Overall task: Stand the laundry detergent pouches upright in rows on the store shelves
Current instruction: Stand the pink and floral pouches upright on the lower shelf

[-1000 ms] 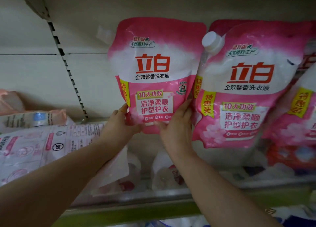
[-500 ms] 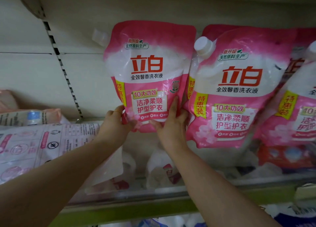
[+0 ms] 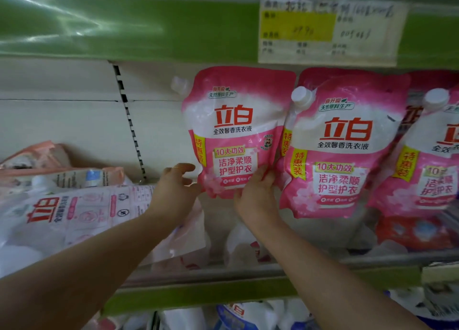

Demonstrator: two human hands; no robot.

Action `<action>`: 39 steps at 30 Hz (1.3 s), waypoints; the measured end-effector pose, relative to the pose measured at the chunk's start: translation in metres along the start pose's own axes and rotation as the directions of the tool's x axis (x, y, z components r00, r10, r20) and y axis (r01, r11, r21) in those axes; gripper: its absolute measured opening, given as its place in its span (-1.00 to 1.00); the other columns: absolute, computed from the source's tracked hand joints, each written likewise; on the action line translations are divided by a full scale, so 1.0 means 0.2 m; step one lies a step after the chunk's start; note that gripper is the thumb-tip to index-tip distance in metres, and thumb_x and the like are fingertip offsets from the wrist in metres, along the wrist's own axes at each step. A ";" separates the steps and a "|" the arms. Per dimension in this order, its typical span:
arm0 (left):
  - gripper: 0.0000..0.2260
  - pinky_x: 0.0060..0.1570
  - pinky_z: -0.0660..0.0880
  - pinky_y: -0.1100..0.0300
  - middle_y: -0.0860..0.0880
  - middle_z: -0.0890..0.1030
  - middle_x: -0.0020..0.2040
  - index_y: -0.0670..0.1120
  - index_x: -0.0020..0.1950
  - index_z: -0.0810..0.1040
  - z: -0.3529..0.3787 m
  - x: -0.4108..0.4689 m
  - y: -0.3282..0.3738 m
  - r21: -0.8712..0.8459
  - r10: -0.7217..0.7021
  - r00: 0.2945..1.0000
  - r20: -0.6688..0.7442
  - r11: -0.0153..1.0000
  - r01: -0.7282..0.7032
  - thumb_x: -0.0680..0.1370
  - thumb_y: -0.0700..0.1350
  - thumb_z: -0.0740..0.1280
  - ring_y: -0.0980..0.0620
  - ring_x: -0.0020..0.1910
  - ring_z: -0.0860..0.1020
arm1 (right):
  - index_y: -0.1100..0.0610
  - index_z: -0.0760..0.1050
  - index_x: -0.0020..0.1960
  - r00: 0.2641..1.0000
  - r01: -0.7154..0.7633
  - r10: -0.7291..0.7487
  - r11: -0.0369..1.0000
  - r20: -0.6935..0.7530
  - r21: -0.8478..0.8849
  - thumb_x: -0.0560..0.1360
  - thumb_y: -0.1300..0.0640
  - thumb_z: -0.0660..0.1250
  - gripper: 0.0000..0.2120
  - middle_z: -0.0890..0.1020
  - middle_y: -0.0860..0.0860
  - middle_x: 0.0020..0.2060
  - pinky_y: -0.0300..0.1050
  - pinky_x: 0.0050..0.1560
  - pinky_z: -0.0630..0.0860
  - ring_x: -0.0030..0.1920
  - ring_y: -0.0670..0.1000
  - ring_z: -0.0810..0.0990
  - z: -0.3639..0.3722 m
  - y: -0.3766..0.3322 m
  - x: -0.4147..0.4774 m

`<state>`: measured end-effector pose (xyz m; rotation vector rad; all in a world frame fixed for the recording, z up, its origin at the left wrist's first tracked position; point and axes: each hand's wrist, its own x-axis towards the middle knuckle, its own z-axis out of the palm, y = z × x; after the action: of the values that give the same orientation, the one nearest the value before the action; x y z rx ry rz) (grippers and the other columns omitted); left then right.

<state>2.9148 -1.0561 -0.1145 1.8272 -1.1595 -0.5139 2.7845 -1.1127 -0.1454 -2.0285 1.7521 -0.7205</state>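
I am setting one pink detergent pouch (image 3: 236, 133) upright at the left end of the row, so the step in hand is settling this pouch rather than fetching a new one. My right hand (image 3: 258, 195) is closed on its lower right corner, thumb across the front and fingers tucked behind between it and the next standing pouch (image 3: 345, 145), which it touches on that side. My left hand (image 3: 173, 190) sits at the pouch's lower left corner with the fingers loosely curled and partly spread; the thumb seems to brush the bottom edge, but I cannot tell for certain whether it has any real hold, since the corner hides the contact.

The pouch stands straight, spout cap at its upper left, front label facing me, its top just under the green shelf edge (image 3: 124, 26) above. Its base appears to sit higher than the neighbour's base, so it may not yet be resting on the shelf floor. Left of the pouch, several more pouches lie flat in a heap (image 3: 74, 210), still waiting.

Next, I judge I must lower and press the base flat so it stands unaided, snug against its neighbour, then let go slowly and watch for slumping before reaching left to the heap.
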 end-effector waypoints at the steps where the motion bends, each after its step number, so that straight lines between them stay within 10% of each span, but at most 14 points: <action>1: -0.59 0.11 0.50 0.08 -0.17 0.49 0.31 -0.09 0.35 0.42 -0.03 -0.01 -0.01 -0.002 0.007 1.000 -0.009 1.000 -0.007 0.51 -0.17 0.34 -0.07 0.18 0.53 | 0.27 -0.24 0.49 0.999 0.035 -0.036 0.999 -0.004 -0.027 0.52 0.07 0.27 -0.18 -0.02 0.24 0.45 0.02 0.36 0.32 0.42 0.21 0.18 0.00 -0.02 -0.03; 7: -0.65 0.00 0.44 0.18 -0.15 0.47 0.30 -0.08 0.31 0.46 -0.24 -0.08 -0.07 0.095 0.029 0.993 -0.113 0.995 -0.018 0.52 -0.22 0.30 -0.04 0.12 0.51 | 0.15 0.25 0.40 0.856 0.483 -0.484 0.874 0.182 0.052 0.50 0.12 0.29 -0.50 0.22 0.10 0.41 0.00 0.39 0.27 0.40 0.13 0.24 -0.03 -0.23 -0.27; 12: -0.65 -0.19 0.44 0.14 -0.25 0.53 0.19 -0.14 0.26 0.51 -0.49 -0.11 -0.16 0.198 -0.045 0.984 -0.174 0.977 0.080 0.47 -0.25 0.32 -0.18 -0.02 0.54 | -0.07 0.12 0.45 0.658 0.651 -0.570 0.759 0.492 0.008 0.47 -0.27 0.15 -0.38 0.14 0.06 0.48 0.22 0.46 -0.13 0.49 0.11 0.01 0.07 -0.39 -0.40; 16: -0.58 0.22 0.43 -0.03 -0.27 0.54 0.22 -0.08 0.29 0.52 -0.67 -0.16 -0.22 0.333 -0.124 0.954 -0.272 0.918 0.214 0.43 -0.20 0.33 -0.28 0.20 0.48 | -0.14 -0.24 0.48 0.616 0.674 -0.516 0.737 0.596 -0.059 0.43 -0.34 0.15 -0.18 -0.21 0.08 0.52 0.28 0.42 -0.36 0.47 0.26 -0.32 0.15 -0.47 -0.45; 20: -0.61 0.30 0.35 -0.10 -0.24 0.50 0.28 -0.01 0.26 0.53 -0.79 -0.20 -0.26 0.437 -0.181 0.923 -0.339 0.839 0.325 0.43 -0.07 0.37 -0.28 0.27 0.42 | -0.14 -0.31 0.47 0.662 0.661 -0.482 0.736 0.574 -0.145 0.53 -0.09 0.17 -0.25 -0.28 0.05 0.51 0.37 0.40 -0.30 0.44 0.31 -0.38 0.22 -0.50 -0.49; 27: -0.63 -0.23 0.48 0.14 -0.19 0.54 0.18 -0.13 0.23 0.45 -0.83 -0.26 -0.30 -0.092 -0.259 0.914 -0.314 0.966 0.242 0.48 -0.03 0.36 -0.18 0.04 0.56 | -0.15 -0.07 0.50 0.737 0.637 -0.568 0.764 0.367 -0.098 0.58 0.00 0.11 -0.43 0.02 0.01 0.53 0.16 0.50 -0.15 0.52 0.16 -0.05 0.26 -0.47 -0.45; 30: -0.43 0.06 0.54 -0.02 -0.19 0.59 0.14 -0.13 0.21 0.46 -0.82 -0.24 -0.23 -0.375 -0.261 0.923 -0.282 0.916 0.144 0.33 0.18 0.31 -0.20 0.06 0.58 | -0.13 0.17 0.45 0.767 0.590 -0.591 0.803 0.249 0.086 0.57 -0.05 0.14 -0.54 0.25 -0.03 0.47 0.08 0.49 0.05 0.48 0.07 0.16 0.21 -0.46 -0.41; 34: -0.67 -0.29 0.52 0.17 -0.09 0.59 -0.07 -0.09 0.29 0.35 -0.81 -0.23 -0.13 -0.647 -0.234 0.936 -0.264 0.762 0.009 0.60 0.04 0.13 -0.01 -0.23 0.62 | -0.13 0.52 0.21 0.852 0.383 -0.500 0.798 0.157 0.464 0.49 -0.21 0.11 -0.61 0.62 0.01 0.16 -0.02 0.24 0.46 0.19 0.04 0.56 0.11 -0.44 -0.40; 39: -0.86 -0.04 0.53 0.07 -0.05 0.54 -0.03 -0.05 0.14 0.40 -0.70 -0.22 -0.13 -0.587 -0.216 0.965 -0.152 0.805 0.087 0.63 -0.15 0.11 -0.01 -0.14 0.56 | -0.09 0.52 -0.14 0.914 0.077 -0.365 0.587 0.179 0.806 0.59 0.07 0.13 -0.78 0.69 -0.17 -0.35 -0.24 -0.18 0.63 -0.24 -0.17 0.68 -0.03 -0.39 -0.35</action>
<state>3.0087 -0.9492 -0.0678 1.3980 -0.6134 -0.6614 2.8369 -1.0315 -0.1057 -1.5913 0.7389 -0.9462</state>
